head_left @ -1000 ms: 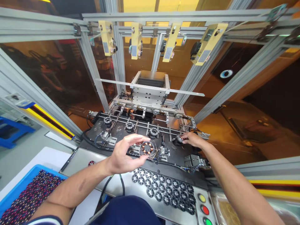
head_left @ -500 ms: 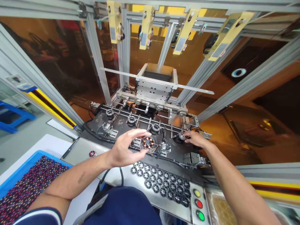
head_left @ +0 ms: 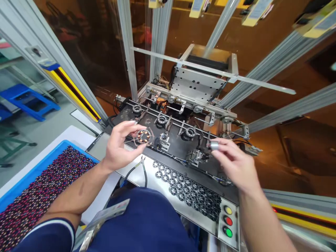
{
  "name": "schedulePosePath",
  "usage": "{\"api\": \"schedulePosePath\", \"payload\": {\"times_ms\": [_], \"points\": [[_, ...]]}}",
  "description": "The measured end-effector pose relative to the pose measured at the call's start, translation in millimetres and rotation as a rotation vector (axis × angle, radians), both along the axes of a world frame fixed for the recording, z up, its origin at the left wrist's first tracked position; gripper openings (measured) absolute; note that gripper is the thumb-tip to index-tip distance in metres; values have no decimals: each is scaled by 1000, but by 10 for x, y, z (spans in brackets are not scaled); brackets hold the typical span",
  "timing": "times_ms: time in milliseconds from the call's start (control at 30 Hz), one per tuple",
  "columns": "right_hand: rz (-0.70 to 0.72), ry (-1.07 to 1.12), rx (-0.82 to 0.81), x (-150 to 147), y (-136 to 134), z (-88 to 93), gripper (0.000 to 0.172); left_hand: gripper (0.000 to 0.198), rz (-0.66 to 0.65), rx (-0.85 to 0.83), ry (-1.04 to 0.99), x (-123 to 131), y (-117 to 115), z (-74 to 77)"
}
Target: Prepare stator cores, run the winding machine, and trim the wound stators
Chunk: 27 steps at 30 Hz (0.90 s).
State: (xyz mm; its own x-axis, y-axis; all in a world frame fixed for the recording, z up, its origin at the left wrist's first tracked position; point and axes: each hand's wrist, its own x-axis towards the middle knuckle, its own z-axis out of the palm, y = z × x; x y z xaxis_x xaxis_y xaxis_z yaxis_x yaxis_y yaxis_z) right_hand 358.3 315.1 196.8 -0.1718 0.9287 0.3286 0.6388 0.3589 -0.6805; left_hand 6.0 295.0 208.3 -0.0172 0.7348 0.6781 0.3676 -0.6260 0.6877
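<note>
My left hand pinches a round copper-wound stator coil by its edge, with thin wire ends trailing from it, above the left part of the black machine bed. My right hand is closed on a small silver ring-shaped part, held over the bed's right side. Round fixture seats sit along the rail behind both hands. Rows of bare black stator cores lie on the steel shelf below.
A blue bin full of wound coils sits at the lower left. Small pliers lie on the steel shelf. Yellow, red and green buttons stand at the panel's right end. An aluminium frame with tinted panels encloses the machine.
My right hand has drawn back from the rightmost fixture seat with a silver ring part in its fingers. My left hand has carried the wound coil leftward. The view has tilted down.
</note>
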Motion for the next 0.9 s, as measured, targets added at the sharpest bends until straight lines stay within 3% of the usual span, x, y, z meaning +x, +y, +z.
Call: {"api": "schedulePosePath", "payload": {"times_ms": [67, 133, 233, 667, 767, 900], "points": [[98, -41, 244, -513, -288, 117, 6, 64, 64, -48, -36, -161, -109, -66], [153, -24, 407, -953, -483, 170, 19, 63, 126, -88, -55, -297, -221, -141], [203, 67, 472, -1362, -592, 153, 31, 62, 192, -118, -65, -455, -370, -245], [398, 85, 430, -1692, -606, 114, 40, 61, 350, -161, -47, -755, -753, -476], [412, 80, 359, -1775, -624, -56, 41, 64, 368, -213, -46, -876, -810, -635], [480, 12, 64, -2090, -617, -673, 26, 60, 452, -480, 67, -1097, -870, -1046]]}}
